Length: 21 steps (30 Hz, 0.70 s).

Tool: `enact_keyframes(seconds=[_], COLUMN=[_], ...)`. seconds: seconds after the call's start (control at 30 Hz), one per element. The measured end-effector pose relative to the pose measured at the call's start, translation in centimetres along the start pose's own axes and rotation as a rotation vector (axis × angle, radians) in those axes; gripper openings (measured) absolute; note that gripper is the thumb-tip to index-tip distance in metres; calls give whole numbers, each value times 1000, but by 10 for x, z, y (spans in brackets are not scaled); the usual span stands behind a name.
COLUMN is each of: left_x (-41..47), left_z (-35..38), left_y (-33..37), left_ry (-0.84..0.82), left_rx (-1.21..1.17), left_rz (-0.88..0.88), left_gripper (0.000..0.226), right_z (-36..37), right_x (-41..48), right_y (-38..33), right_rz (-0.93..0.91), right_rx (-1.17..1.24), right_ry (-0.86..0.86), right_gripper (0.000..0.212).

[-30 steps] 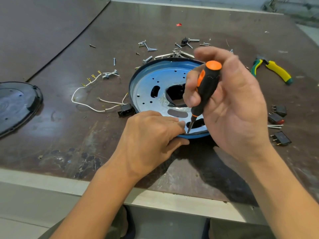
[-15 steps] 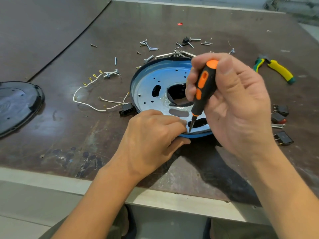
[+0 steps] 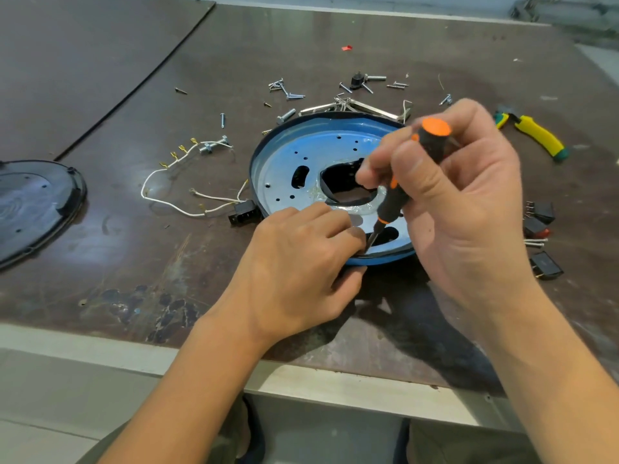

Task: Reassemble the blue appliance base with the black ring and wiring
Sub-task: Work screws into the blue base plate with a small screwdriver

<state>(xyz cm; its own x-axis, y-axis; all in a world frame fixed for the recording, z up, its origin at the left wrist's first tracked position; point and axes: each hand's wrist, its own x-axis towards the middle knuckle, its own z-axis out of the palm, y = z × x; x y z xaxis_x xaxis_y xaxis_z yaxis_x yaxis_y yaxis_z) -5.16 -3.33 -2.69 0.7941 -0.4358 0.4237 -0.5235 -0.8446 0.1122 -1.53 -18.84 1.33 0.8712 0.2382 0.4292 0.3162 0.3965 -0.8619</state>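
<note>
The screwdriver (image 3: 395,195) tip sits just beside the left hand's (image 3: 294,262) fingertips at the blue base's (image 3: 301,162) near rim. A slip off the black ring (image 3: 335,115) could jab them. The left hand pinches that rim and the right hand (image 3: 469,212) grips the handle. The base lies flat on the table (image 3: 134,262), hollow side up. It is round, with no long axis, and the wiring (image 3: 174,204) trails off its left.
</note>
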Motion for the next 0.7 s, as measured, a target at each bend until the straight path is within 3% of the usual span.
enact_keyframes(seconds=[0.2,0.27,0.47,0.53,0.6,0.7], left_x=[3,5,5,9,16,28], left_z=[-6,-6,-10,-11,-12,-11], left_y=[1,2,3,5,6,10], left_ry=[-89,-117,-161,-153,-149,-176], left_rx=[48,81,58,61,68,71], left_rz=[26,43,-8,-27,-40,-60], left_gripper=[19,19,20,23,33,52], right_z=[-20,-42,-109,-130,-148,-163], right_x=[12,19,18,13,9,1], right_y=[-15,-25,-35,-35,-32,-31], right_rz=[-57,-47,27,91,296,509], right_rx=[237,203,-479,-919,-1358,-1579], right_ry=[95,125,268,170,-20,-73], right_gripper=[19,14,16,8,5,12])
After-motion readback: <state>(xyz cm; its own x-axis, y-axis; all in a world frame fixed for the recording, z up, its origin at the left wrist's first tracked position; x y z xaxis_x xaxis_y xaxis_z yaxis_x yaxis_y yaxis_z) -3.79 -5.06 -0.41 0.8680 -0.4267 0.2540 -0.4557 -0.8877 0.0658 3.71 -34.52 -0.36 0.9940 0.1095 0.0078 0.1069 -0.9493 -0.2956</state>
